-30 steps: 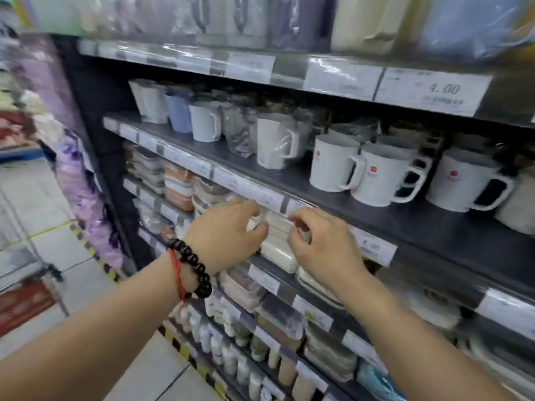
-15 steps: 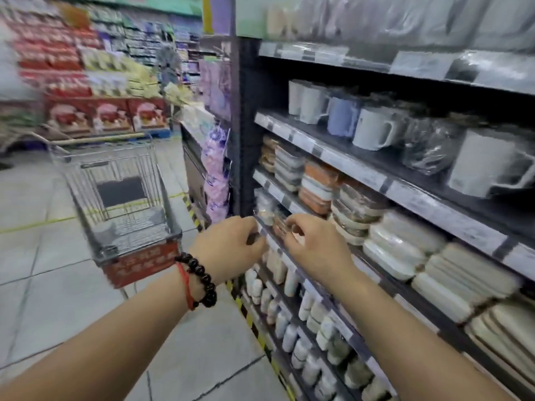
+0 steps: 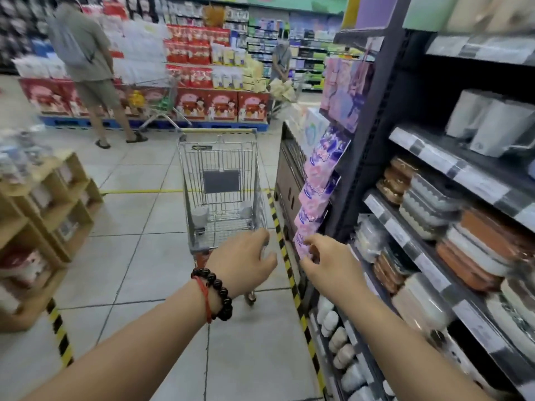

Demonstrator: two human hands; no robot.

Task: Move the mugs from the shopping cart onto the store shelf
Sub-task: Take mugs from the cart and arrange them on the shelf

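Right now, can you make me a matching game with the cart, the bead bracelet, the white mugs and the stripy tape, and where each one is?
Things:
1. shopping cart
2. bead bracelet
3. white mugs
4. yellow-black tape

Places:
A. on the left wrist
B. on the floor along the shelf's foot
C. in the aisle ahead
D. on the upper shelf at right

Pairs: 1-C, 2-A, 3-D, 4-B

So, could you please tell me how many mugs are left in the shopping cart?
2: a grey mug at the basket's left, another mug at its right, both on the cart floor. The hands may hide others.
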